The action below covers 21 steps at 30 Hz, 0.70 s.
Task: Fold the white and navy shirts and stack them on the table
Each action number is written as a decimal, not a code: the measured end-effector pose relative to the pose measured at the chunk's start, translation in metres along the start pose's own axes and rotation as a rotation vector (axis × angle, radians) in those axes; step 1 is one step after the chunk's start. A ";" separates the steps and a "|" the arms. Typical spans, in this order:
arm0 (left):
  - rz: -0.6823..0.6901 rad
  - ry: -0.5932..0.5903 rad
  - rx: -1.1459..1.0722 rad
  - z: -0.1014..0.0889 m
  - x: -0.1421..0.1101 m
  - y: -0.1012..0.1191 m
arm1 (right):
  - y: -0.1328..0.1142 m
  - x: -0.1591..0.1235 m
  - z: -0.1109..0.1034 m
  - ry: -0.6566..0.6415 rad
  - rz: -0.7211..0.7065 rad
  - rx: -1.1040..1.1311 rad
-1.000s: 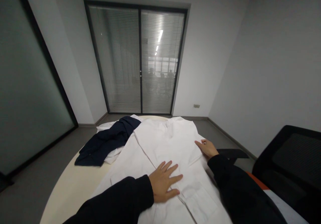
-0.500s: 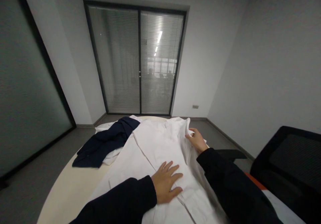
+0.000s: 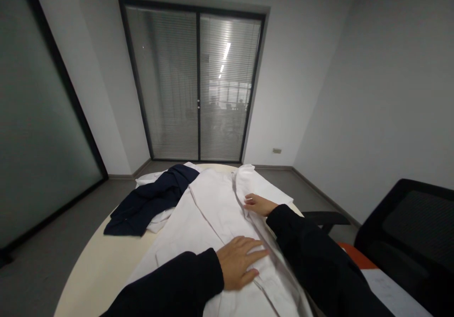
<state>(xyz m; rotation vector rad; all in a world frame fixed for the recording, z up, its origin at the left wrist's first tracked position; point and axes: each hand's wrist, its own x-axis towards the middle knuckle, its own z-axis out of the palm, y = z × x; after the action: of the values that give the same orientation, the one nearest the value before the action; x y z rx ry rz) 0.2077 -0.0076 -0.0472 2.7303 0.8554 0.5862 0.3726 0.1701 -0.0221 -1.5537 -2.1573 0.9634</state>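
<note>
A white garment (image 3: 209, 203), perhaps a coat or shirt, lies spread over the round table (image 3: 95, 260). My left hand (image 3: 241, 262) rests on its near part, fingers spread and palm down. Farther up on the right, my right hand (image 3: 260, 205) pinches the garment's side edge, which is folded inward over the middle. Beyond that fold, a white sleeve-like piece (image 3: 271, 189) stretches toward the table's right rim. To the left lies a crumpled dark navy garment (image 3: 152, 201), with white cloth (image 3: 160, 220) showing beneath it.
A black mesh office chair (image 3: 411, 227) stands at the right, its armrest (image 3: 324, 217) close to the table. Something orange (image 3: 358, 256) and white lies by the seat. Glass doors with blinds (image 3: 198, 85) are in the far wall, and a frosted glass panel (image 3: 46, 109) is on the left.
My right hand has moved left and slightly toward me, folding the garment's right edge inward and exposing the sleeve-like piece. My left hand has shifted slightly right and nearer.
</note>
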 end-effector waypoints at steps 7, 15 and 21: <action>0.020 0.021 0.003 0.002 0.001 0.001 | 0.011 -0.026 -0.014 -0.116 0.061 -0.031; 0.224 -0.049 0.125 -0.011 0.008 0.032 | 0.015 -0.038 -0.025 0.256 0.196 0.045; 0.412 0.017 0.293 -0.002 0.016 0.074 | 0.009 -0.046 -0.025 0.159 0.232 0.207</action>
<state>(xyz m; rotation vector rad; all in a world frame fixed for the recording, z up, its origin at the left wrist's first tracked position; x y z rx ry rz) 0.2558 -0.0575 -0.0171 3.2041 0.4028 0.5958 0.4108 0.1375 -0.0046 -1.7388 -1.7395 1.0562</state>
